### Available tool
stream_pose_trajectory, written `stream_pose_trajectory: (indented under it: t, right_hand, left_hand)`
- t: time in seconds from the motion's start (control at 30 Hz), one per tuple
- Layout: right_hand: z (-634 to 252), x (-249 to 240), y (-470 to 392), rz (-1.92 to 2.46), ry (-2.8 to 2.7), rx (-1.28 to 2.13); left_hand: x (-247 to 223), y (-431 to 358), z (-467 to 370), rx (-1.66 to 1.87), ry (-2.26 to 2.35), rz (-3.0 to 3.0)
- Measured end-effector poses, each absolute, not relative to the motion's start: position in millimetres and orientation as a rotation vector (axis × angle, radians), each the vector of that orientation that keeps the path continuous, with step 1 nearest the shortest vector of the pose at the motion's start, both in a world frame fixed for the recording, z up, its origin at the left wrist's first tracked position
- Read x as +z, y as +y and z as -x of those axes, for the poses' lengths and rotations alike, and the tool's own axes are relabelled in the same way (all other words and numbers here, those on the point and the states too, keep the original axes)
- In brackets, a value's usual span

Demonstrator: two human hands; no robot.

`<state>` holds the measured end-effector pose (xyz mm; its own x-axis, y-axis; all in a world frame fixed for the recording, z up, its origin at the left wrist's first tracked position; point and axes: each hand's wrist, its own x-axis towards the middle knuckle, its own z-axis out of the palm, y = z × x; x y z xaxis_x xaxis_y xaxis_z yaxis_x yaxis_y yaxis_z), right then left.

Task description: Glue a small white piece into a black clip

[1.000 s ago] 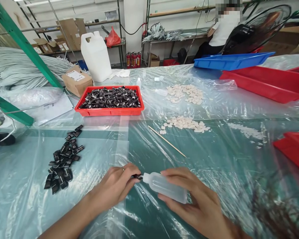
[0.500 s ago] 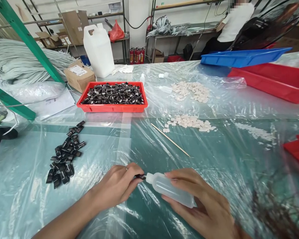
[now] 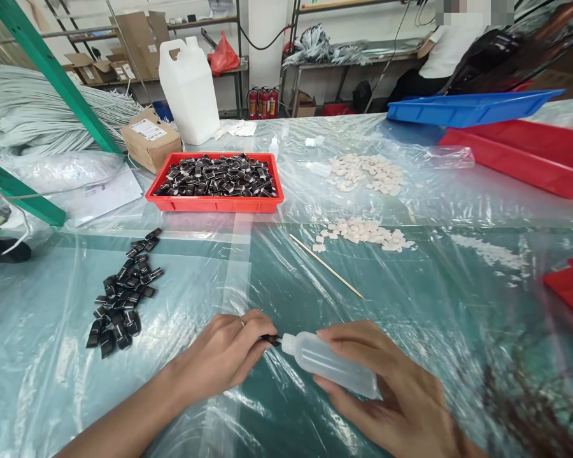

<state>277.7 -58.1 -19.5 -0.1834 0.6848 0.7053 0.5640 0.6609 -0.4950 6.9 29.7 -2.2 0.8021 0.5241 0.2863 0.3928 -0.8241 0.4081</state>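
The small black piece (image 3: 268, 339) is mostly hidden under the left hand (image 3: 224, 356). At four o'clock, the right hand (image 3: 401, 394) runs off the bottom edge.

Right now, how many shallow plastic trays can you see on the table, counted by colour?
Red shallow plastic trays: 3, one full of black parts, one long at the right, one cut off by the right edge.
Blue shallow plastic tray: 1.
Total: 4.

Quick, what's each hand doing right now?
Left hand: closed, pinching a small black part.
Right hand: closed around a squeeze bottle, nozzle at the part.
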Motion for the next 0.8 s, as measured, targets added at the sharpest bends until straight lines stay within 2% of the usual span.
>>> stream_pose_trajectory:
  t: [0.2, 0.43, 0.8]
  right_hand:
    - [-278.1, -34.3, -75.1, 1.057, -1.911, 0.125]
    - [-276.9, -28.7, -70.8, 1.028, -1.917, 0.064]
    - [-274.4, -26.2, -64.6, 1.043, -1.76, 0.187]
  left_hand:
    - [1.9, 30.1, -7.8, 0.562, 0.677, -2.671]
    - [3.8, 30.4, -8.1, 0.547, 0.672, -2.668]
    - [2.9, 29.0, -8.1, 0.532, 0.68, -2.664]
